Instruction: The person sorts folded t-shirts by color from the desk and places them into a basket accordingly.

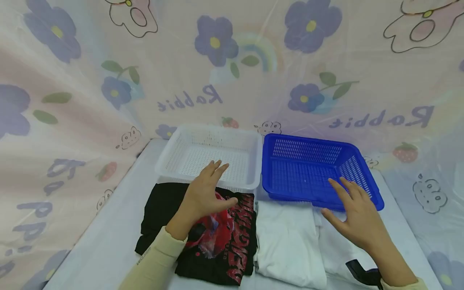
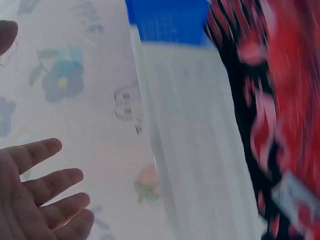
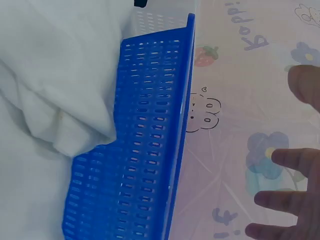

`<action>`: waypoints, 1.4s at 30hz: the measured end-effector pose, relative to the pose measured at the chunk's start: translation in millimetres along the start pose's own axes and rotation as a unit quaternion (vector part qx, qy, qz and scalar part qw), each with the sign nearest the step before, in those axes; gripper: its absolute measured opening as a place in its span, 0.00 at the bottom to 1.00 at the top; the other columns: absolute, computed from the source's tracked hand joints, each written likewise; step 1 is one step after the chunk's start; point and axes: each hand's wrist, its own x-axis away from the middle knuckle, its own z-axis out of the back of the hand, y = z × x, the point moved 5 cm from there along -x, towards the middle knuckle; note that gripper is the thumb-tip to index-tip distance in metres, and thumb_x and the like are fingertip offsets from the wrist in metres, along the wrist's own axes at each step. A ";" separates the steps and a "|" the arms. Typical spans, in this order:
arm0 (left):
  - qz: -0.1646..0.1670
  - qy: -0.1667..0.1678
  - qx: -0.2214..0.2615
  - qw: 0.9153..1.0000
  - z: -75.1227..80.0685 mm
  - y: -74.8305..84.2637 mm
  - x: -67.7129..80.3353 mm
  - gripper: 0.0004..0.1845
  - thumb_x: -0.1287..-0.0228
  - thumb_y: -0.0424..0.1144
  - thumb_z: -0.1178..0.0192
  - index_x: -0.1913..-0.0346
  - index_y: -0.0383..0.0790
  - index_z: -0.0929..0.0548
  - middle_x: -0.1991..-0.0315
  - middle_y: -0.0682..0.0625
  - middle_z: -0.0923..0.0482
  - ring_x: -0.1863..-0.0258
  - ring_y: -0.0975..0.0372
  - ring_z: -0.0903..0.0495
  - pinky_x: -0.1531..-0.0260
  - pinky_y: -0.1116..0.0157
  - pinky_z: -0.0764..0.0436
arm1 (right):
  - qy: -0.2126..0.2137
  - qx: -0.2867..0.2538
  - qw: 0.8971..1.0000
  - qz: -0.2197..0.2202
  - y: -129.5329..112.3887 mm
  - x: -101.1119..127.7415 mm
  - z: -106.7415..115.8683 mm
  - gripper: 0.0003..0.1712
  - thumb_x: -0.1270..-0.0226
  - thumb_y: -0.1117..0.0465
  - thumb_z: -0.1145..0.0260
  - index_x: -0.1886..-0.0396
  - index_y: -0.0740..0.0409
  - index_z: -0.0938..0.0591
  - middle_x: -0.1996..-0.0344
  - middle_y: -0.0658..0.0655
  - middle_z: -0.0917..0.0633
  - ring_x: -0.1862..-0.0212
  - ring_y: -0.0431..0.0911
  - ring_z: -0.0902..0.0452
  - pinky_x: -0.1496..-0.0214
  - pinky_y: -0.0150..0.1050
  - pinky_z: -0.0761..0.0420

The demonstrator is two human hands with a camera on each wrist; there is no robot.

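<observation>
- Your left hand [image 1: 203, 193] is hovering open, fingers spread, over the black shirt [image 1: 217, 241]; lower it flat before closing your grip.
- Your right hand [image 1: 357, 217] is hovering open over the white shirt [image 1: 290, 237], gripping nothing.
- Beyond the shirts, the white basket [image 1: 250, 161] and blue basket [image 1: 268, 169] are sitting side by side, touching.

White basket [image 1: 210, 155] left, blue basket [image 1: 319, 171] right; near: black tee [image 1: 217, 237] w/ red print, white tee [image 1: 290, 237] (floral pink backdrop [image 1: 253, 80]).
</observation>
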 end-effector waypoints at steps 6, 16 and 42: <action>-0.032 0.024 0.035 0.999 -16.6 27.7 3.6 0.49 0.55 0.68 0.36 0.29 0.53 0.35 0.30 0.48 0.34 0.30 0.52 0.35 0.44 0.47 0.24 | 0.007 -0.034 0.999 -0.012 -1.2 11.5 0.4 0.46 0.46 0.45 0.28 0.28 0.49 0.35 0.37 0.73 0.32 0.40 0.74 0.38 0.42 0.73 0.42; -0.040 -0.007 0.111 0.993 -49.8 53.2 12.7 0.45 0.52 0.64 0.35 0.30 0.54 0.34 0.34 0.54 0.30 0.36 0.58 0.29 0.41 0.54 0.25 | -0.018 -0.106 0.993 -0.041 -3.8 29.9 -13.3 0.44 0.47 0.54 0.26 0.30 0.47 0.33 0.39 0.68 0.29 0.41 0.68 0.35 0.50 0.69 0.34; 0.164 -0.190 0.274 0.928 -131.7 58.8 33.0 0.52 0.54 0.63 0.31 0.28 0.44 0.38 0.33 0.41 0.32 0.40 0.50 0.26 0.46 0.50 0.23 | -0.190 -0.180 0.950 -0.171 3.4 57.2 -81.2 0.42 0.39 0.46 0.31 0.27 0.46 0.37 0.39 0.68 0.27 0.58 0.46 0.21 0.68 0.37 0.23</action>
